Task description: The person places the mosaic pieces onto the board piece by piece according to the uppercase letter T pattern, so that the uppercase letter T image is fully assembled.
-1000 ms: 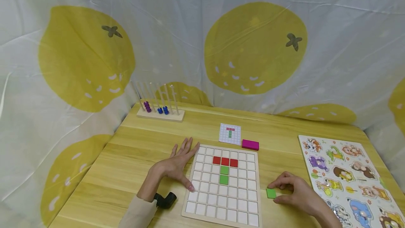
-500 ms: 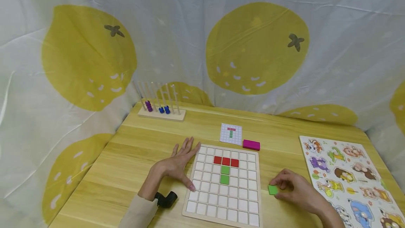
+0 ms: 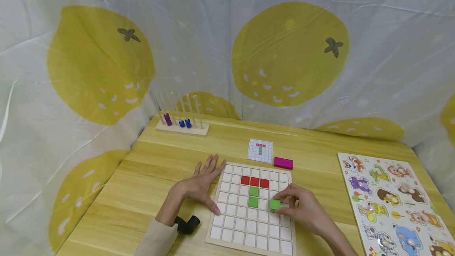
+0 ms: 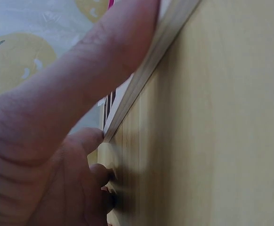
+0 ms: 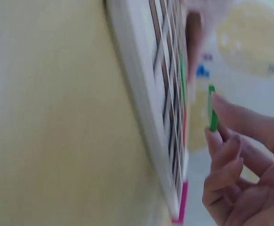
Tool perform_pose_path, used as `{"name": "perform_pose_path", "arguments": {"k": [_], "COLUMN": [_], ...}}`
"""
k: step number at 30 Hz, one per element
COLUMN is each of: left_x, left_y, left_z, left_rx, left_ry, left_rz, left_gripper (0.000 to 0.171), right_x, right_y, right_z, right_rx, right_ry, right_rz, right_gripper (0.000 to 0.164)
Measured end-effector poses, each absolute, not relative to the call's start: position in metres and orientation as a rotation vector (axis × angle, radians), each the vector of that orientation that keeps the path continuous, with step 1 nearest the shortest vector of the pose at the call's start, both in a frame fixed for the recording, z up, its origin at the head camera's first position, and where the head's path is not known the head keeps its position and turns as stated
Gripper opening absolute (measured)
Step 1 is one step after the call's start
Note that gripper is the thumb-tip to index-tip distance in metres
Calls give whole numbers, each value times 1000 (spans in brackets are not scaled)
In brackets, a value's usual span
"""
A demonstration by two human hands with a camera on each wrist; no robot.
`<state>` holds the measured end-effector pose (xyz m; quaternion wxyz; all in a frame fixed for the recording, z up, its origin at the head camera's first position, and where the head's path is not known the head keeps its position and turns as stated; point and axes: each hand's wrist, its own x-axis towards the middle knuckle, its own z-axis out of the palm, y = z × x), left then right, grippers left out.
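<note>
My right hand (image 3: 300,208) pinches a green square tile (image 3: 275,204) between thumb and fingertips, above the right part of a wooden grid board (image 3: 249,216). In the right wrist view the thin green tile (image 5: 213,108) stands off from the board's surface. Three red tiles (image 3: 254,181) form a row on the board, with two green tiles (image 3: 253,196) in a column below the middle one. My left hand (image 3: 199,187) lies spread at the board's left edge; in the left wrist view its thumb (image 4: 104,61) rests along that edge and a fingertip touches the corner.
Behind the board lie a pattern card (image 3: 260,151) with a red and green T and a magenta block (image 3: 283,163). A peg abacus with beads (image 3: 183,129) stands at the back left. An animal puzzle board (image 3: 394,204) lies at the right. A black curved object (image 3: 188,224) sits by the left wrist.
My right hand has picked up the green tile from the table right of the board and carried it left, over the board. My left hand has stayed in place.
</note>
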<state>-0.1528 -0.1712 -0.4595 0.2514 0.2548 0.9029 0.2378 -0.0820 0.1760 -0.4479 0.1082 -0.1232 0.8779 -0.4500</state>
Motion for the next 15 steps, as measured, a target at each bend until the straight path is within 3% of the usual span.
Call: {"name": "perform_pose_path", "arguments": {"k": [6, 15], "left_x": [-153, -152], "left_y": [-171, -171], "left_z": [-459, -460], "left_rx": [693, 688], "left_ry": [2465, 2468], "left_rz": [643, 641], "left_gripper": [146, 146], "right_x": [-79, -78], "right_y": [139, 119], "right_z": [-454, -461], "right_rx": [-395, -400], "right_ry": [2521, 2521], "right_rz": [-1363, -1322], "right_gripper": [24, 25]}}
